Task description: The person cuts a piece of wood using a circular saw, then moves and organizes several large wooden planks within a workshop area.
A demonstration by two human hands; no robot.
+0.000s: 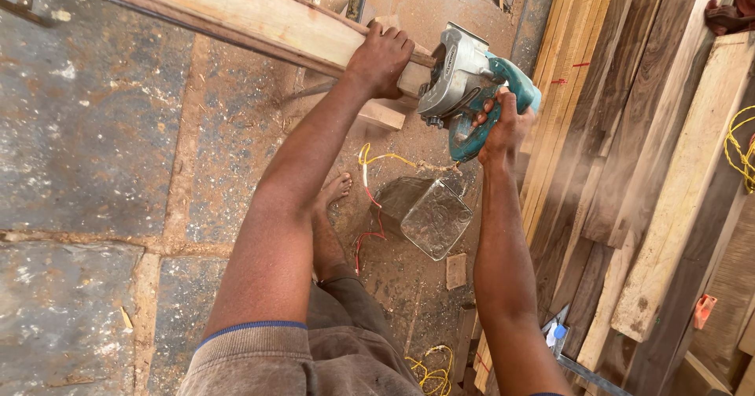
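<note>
My left hand (381, 56) grips the end of a long pale wooden plank (236, 11) that runs from the top left toward the centre. In my right hand (503, 125) is the teal handle of a circular saw (460, 81), whose grey metal body presses against the plank's end right beside my left hand. Sawdust hangs in the air to the right of the saw. The blade itself is hidden behind the saw's guard and the wood.
A stack of long planks (629, 168) leans along the right side. Below the saw lie a clear square container (435, 219), red and yellow wires (370, 199) and my bare foot (336, 187). The floor is dusty stone slabs (86, 128). Yellow cord (739, 148) hangs at far right.
</note>
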